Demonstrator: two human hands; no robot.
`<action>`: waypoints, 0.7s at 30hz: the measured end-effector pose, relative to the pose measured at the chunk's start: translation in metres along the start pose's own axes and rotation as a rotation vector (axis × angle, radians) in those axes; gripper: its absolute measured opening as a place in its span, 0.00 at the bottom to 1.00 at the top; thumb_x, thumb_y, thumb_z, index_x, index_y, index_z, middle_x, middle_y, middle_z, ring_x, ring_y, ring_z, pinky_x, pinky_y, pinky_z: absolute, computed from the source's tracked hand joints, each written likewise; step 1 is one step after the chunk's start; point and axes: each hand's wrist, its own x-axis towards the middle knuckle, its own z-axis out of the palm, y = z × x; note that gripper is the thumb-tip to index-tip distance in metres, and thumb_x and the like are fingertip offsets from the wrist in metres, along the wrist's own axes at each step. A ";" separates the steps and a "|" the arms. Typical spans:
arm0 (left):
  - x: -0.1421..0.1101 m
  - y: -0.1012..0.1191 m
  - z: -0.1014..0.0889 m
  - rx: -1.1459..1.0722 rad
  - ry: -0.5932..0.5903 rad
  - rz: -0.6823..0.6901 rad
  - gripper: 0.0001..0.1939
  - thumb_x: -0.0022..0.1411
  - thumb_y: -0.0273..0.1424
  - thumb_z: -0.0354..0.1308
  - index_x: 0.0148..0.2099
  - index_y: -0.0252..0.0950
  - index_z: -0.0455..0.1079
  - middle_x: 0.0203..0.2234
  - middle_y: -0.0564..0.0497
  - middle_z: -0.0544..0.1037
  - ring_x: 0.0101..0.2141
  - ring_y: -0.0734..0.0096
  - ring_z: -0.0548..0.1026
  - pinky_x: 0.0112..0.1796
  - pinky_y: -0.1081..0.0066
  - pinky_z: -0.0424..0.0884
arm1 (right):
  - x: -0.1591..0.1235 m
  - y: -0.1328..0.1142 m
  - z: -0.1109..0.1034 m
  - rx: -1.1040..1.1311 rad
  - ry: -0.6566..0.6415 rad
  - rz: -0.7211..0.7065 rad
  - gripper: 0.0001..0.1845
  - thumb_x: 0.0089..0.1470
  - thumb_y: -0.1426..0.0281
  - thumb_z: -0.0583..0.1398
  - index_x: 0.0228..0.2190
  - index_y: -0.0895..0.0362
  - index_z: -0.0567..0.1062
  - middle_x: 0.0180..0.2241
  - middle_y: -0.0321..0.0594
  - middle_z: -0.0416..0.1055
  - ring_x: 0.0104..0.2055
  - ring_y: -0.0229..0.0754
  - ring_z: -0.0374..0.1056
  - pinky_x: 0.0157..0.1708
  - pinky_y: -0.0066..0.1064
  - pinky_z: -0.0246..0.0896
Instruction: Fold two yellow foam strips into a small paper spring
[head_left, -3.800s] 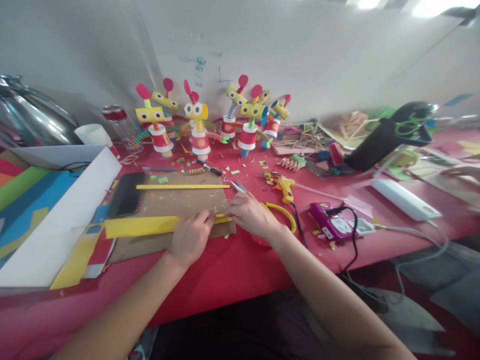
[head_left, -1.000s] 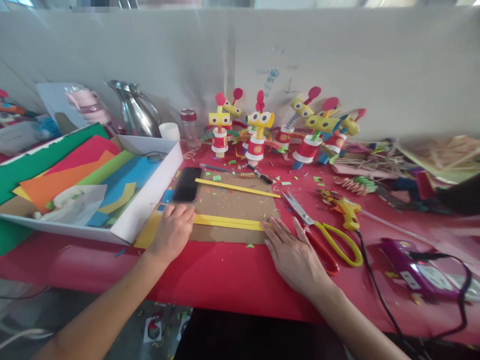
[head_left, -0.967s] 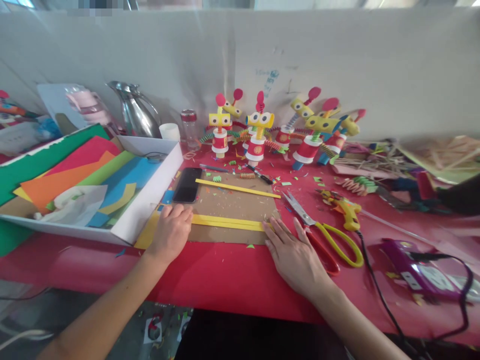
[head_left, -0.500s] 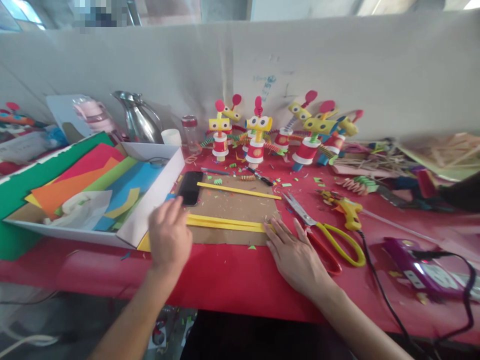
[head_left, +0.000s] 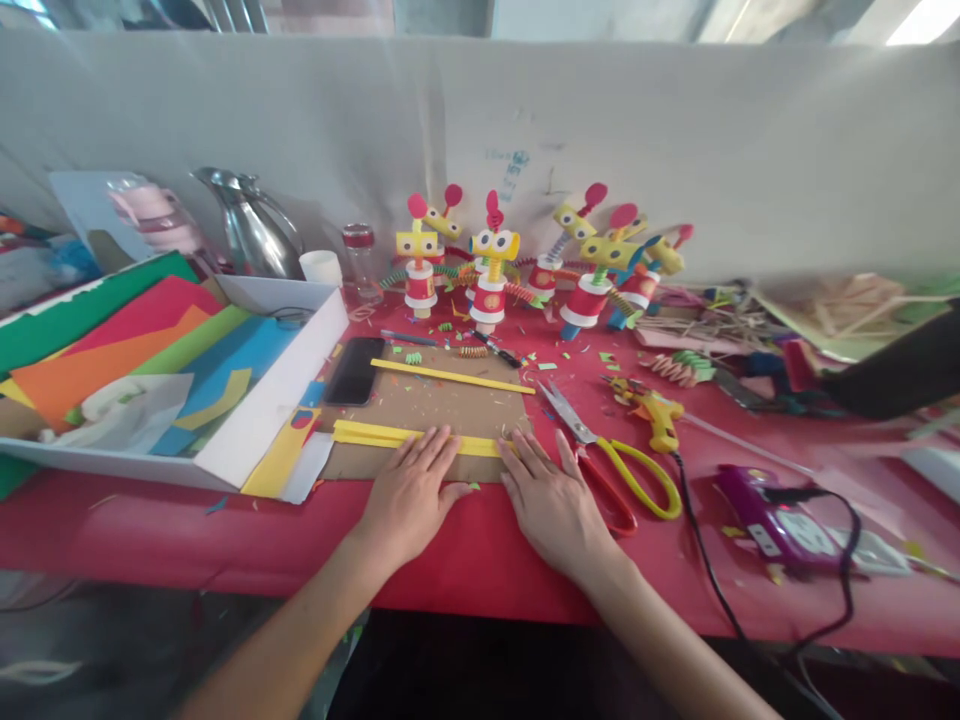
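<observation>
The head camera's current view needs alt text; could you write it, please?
A bare left hand and right hand rest flat on a long yellow paper strip over brown cardboard. Metal scissors with red and yellow handles lie at right; colourful paper figures stand behind.

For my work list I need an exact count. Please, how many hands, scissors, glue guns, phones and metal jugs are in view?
Hands (left hand, right hand): 2
Scissors: 1
Glue gun: 1
Phone: 1
Metal jug: 1
Total: 6
</observation>
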 end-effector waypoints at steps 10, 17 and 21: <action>-0.014 -0.053 -0.002 0.087 0.134 -0.038 0.26 0.65 0.40 0.46 0.60 0.32 0.61 0.54 0.37 0.70 0.54 0.54 0.69 0.50 0.54 0.68 | -0.001 0.001 -0.005 0.054 0.013 0.031 0.23 0.63 0.67 0.46 0.57 0.57 0.63 0.60 0.47 0.59 0.62 0.48 0.56 0.63 0.51 0.33; 0.025 0.018 0.004 0.020 0.090 0.222 0.29 0.65 0.39 0.47 0.64 0.31 0.54 0.61 0.38 0.60 0.61 0.55 0.57 0.56 0.56 0.61 | -0.002 0.002 -0.006 0.053 0.009 0.027 0.22 0.63 0.67 0.46 0.57 0.57 0.64 0.60 0.48 0.59 0.62 0.49 0.55 0.63 0.53 0.31; 0.033 0.033 0.017 -0.016 0.015 0.224 0.32 0.65 0.43 0.44 0.65 0.30 0.50 0.63 0.38 0.56 0.62 0.55 0.54 0.58 0.53 0.57 | -0.003 0.003 -0.007 0.057 0.011 0.016 0.24 0.64 0.67 0.45 0.58 0.59 0.61 0.60 0.48 0.59 0.62 0.48 0.55 0.64 0.52 0.27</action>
